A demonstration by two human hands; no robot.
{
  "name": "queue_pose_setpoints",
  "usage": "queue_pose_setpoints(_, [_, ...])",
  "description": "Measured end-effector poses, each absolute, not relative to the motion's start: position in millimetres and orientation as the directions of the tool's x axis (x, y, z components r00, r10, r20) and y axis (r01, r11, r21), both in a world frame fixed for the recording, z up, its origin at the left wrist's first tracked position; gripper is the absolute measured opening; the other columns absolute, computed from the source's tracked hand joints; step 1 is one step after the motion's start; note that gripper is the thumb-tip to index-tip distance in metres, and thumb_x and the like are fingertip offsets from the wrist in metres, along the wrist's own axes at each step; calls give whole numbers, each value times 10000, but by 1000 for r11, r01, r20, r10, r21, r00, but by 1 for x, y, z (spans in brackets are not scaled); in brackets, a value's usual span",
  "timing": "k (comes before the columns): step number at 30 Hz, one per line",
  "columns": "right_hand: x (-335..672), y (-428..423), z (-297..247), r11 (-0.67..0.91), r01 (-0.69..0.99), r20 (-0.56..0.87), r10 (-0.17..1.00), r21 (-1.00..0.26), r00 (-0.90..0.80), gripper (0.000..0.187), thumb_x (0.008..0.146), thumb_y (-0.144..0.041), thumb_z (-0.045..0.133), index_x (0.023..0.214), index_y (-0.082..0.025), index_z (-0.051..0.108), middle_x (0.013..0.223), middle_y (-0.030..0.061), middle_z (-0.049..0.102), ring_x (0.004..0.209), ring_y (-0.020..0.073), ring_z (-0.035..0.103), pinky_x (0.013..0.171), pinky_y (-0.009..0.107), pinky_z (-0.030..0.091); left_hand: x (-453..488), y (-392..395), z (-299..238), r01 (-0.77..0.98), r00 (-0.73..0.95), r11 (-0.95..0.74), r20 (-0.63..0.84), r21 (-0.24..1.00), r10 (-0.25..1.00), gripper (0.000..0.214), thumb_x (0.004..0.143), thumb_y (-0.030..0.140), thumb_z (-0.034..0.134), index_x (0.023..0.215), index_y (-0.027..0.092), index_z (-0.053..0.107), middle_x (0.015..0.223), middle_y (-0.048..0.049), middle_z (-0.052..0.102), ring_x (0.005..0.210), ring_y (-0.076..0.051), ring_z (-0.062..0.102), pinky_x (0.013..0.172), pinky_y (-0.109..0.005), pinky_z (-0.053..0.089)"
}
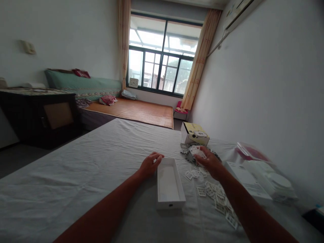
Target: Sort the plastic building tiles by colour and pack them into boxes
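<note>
An open white box, shallow and oblong, stands lengthwise in front of me with its bare inside showing. My left hand is closed on its far left corner. Farther right, my right hand pinches some flat white plastic pieces above a cluster of grey pieces. Below that hand lie several small white lattice pieces, shaped like little window frames, some loose and others heaped; my right forearm hides part of the heap.
A yellow and white carton stands behind the grey pieces. To the right are a flat white box, a white package and a clear-lidded pinkish container. A pale cloth covers the table. Beyond is a mat-covered bed.
</note>
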State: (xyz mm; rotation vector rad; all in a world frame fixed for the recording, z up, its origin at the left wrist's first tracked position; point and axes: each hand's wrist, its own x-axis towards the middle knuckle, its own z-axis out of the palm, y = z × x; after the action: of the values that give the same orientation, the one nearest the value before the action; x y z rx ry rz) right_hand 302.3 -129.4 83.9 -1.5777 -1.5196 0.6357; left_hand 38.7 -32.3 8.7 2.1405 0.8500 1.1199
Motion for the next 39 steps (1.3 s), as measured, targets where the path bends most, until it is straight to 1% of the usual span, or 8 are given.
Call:
queue_pose_setpoints(4, [226,-124,78,130,641,152,988,-756,-21,340,791,-407,532,1069,-212,527,686,-19,605,533,123,535,516,252,460,37,-31,9,271,451,-617,469,739,760,411,930,390,326,973,203,690,970,-56,650,943,-176,599,856,-279,455])
queue_pose_setpoints(6, [199,-126,70,193,748,196,977,-635,-86,366,755,-368,592,1075,-193,559,894,61,663,772,190,624,704,326,512,37,-31,9,272,455,-616,465,739,759,427,933,386,308,982,197,688,966,-59,647,948,-178,595,856,-282,457])
queue_pose_setpoints(8, [185,-131,69,267,804,236,958,-531,-162,466,746,-365,622,1164,-172,549,1154,129,615,1056,250,575,913,386,453,36,-31,10,274,462,-616,461,739,758,431,933,382,302,994,192,685,962,-61,643,949,-178,592,860,-283,458])
queue_pose_setpoints(11, [194,-146,86,349,803,256,933,-484,-251,465,846,-395,510,1257,-179,511,1294,119,546,1203,232,489,1029,387,363,36,-31,10,274,471,-601,440,751,765,431,932,392,305,1004,193,680,978,-62,632,932,-176,594,825,-281,477])
queue_pose_setpoints(16, [298,-182,93,157,866,217,975,-475,-57,458,895,-509,361,1186,-230,578,1224,88,604,1143,238,542,998,419,394,37,-33,11,264,466,-574,418,775,780,428,923,400,318,980,192,687,991,-68,627,902,-179,602,744,-275,506])
queue_pose_setpoints(22, [407,-239,-2,-143,943,73,982,-302,172,834,728,-654,534,1382,-164,372,1433,153,378,1326,312,328,1082,474,283,39,-31,11,259,460,-583,433,770,775,428,917,417,326,987,198,688,1003,-64,631,960,-189,597,789,-283,498])
queue_pose_setpoints(29, [361,-200,-29,-15,973,209,976,-230,65,825,810,-641,417,1417,-96,293,1478,171,285,1374,276,220,1106,430,235,38,-30,12,278,482,-607,439,744,759,432,925,419,317,1004,193,677,1034,-65,629,981,-191,594,806,-279,490])
queue_pose_setpoints(39, [306,-151,4,-45,992,159,985,-120,64,596,772,-678,457,1267,-350,508,1398,85,431,1237,354,375,924,536,342,38,-29,12,289,494,-631,453,720,742,432,933,419,306,1012,205,673,1019,-59,638,983,-189,591,893,-303,445])
